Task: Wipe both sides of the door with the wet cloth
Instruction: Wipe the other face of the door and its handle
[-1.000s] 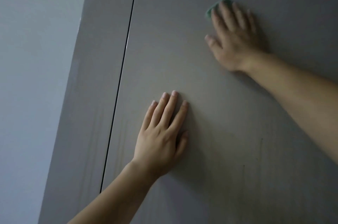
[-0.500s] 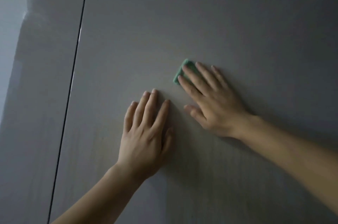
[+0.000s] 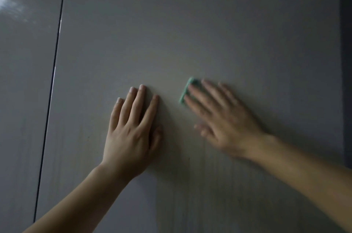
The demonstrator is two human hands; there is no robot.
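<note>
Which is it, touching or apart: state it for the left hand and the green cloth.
Apart. Head view shows bare door between left hand and green cloth.

The right grip (image 3: pixel 224 118) is motion-blurred. Most of the cloth (image 3: pixel 185 90) lies hidden beneath its fingers; only a green edge shows past the fingertips.

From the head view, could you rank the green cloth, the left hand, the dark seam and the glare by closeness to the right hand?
1. green cloth: pressed under the fingertips of the right hand.
2. left hand: just left of it, flat on the door.
3. dark seam: farther left, running down the panel.
4. glare: far upper-left corner.
</note>
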